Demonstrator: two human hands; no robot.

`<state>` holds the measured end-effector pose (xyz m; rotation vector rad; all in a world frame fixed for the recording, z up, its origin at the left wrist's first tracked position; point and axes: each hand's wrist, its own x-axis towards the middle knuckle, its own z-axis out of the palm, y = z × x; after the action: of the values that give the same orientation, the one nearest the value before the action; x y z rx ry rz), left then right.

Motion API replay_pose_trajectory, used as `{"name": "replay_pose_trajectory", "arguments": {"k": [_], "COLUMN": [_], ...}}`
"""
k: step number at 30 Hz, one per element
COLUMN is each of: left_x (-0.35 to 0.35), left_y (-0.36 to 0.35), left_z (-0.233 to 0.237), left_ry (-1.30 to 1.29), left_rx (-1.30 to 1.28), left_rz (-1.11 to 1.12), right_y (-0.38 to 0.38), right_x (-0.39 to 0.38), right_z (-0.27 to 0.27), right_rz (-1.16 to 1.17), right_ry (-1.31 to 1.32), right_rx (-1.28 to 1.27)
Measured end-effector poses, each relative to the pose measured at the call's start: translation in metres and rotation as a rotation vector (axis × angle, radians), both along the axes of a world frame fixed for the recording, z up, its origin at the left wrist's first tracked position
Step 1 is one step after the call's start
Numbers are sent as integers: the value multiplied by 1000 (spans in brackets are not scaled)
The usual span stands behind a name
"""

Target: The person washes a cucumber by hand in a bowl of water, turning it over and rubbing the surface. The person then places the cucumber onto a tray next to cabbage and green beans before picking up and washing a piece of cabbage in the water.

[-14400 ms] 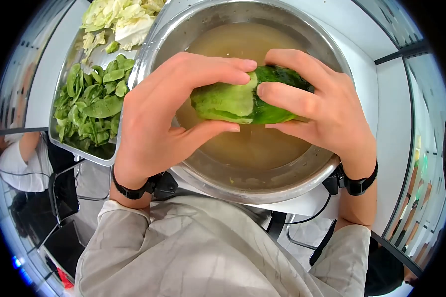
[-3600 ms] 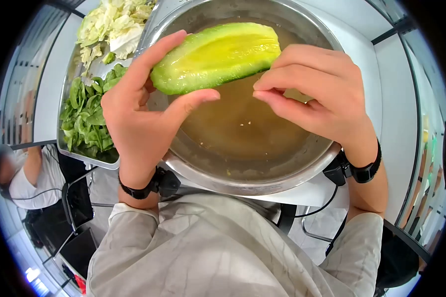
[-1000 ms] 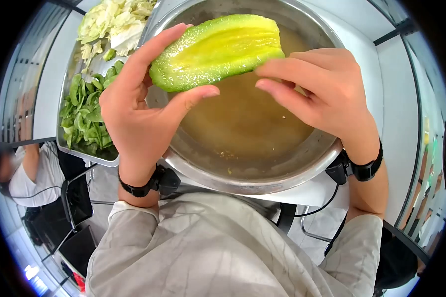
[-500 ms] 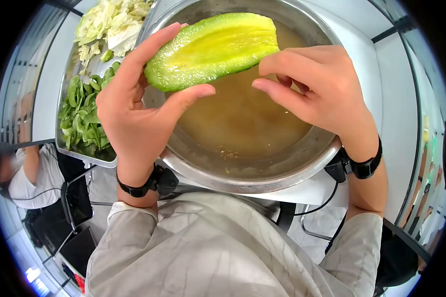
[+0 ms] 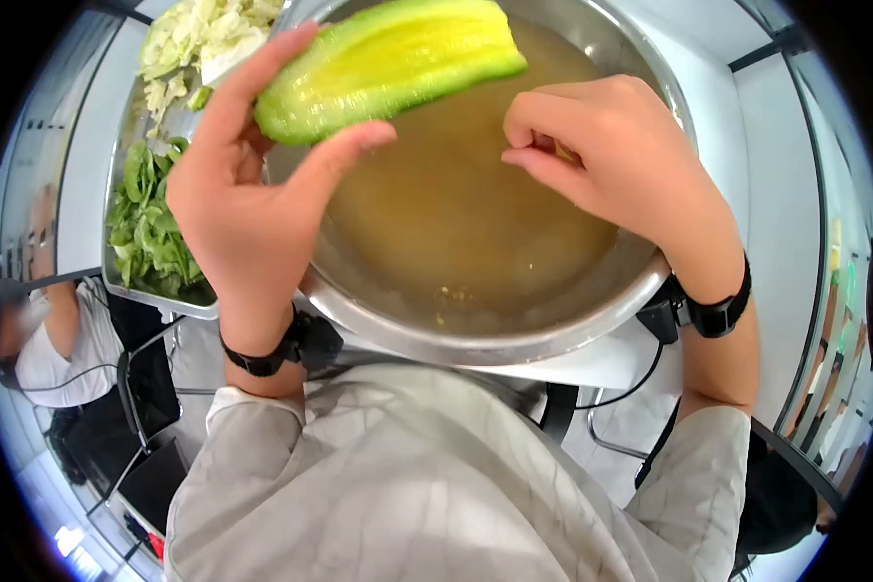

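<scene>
A halved green cucumber-like vegetable [image 5: 398, 63], its hollowed yellow-green inside facing up, is held by my left hand [image 5: 252, 184] between thumb and fingers at its left end. It hangs over a big round metal basin [image 5: 475, 347] of cloudy brownish water [image 5: 466, 213]. My right hand [image 5: 611, 155] is over the right side of the basin, apart from the vegetable. Its thumb and fingertips are pinched together; whatever they may hold is hidden. Small pale bits float near the basin's front.
Left of the basin, a metal tray [image 5: 170, 307] holds green leaves [image 5: 150, 228] and torn pale cabbage [image 5: 209, 39]. Both stand on a white table [image 5: 592, 361]. A seated person [image 5: 63, 335] and black chairs are at the far left.
The vegetable and my left hand have moved up and to the left. My right hand has come away from the vegetable's right end, its thumb and fingers drawn together.
</scene>
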<state>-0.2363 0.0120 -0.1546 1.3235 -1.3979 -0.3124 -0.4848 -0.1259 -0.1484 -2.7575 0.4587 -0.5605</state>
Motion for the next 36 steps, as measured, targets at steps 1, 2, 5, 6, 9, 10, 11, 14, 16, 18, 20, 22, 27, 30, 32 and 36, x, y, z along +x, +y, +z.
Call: {"name": "replay_pose_trajectory", "arguments": {"k": [1,2,5,6,9,10,11,14,16,18,20,22,27,30,32,36], "left_x": [-1,-2,-3,-2,-2,-2,-2,-2,0,0,1,1,4,7,8,8], "left_y": [0,-1,-1,-1,-1,-1,-1,-2,-2,-2,-3,-4,-4,-4,-4,-5], "left_z": [1,-1,-7,-7,-6,-6,-6,-6,-3,-3,-4,-5,-2,-1,-1,-1], "left_ry": [21,52,102,92,77,74,77,60,15,16,27,52,-33,-125,-158,-180], "left_rx": [17,3,-16,-22,-22,-16,-20,-26,-20,-25,-43,-64,-57,-51,-59,-54], "left_rz": [13,25,37,31,37,40,39,24,-9,3,8,2,-128,-205,-254,-255], "right_y": [1,-2,-5,-6,-8,-8,-8,-7,-8,-6,2,-4,1,4,-5,-8], "right_x": [0,1,-3,-4,-6,-5,-4,-6,-7,-4,2,3,3,4,9,4], "right_z": [-2,-2,-8,-9,-10,-11,-11,-8,-8,-5,5,16,16,32,11,8], "right_rz": [-11,-21,17,36,73,73,74,53,35,-76,-276,-360,-330,-181,-76,-22], "right_ry": [46,87,135,142,135,115,96,149,150,115,41,83,-310,-307,-318,-278], "right_rx": [11,8,-22,-27,-37,-32,-27,30,-23,11,131,109,301,271,58,53]}}
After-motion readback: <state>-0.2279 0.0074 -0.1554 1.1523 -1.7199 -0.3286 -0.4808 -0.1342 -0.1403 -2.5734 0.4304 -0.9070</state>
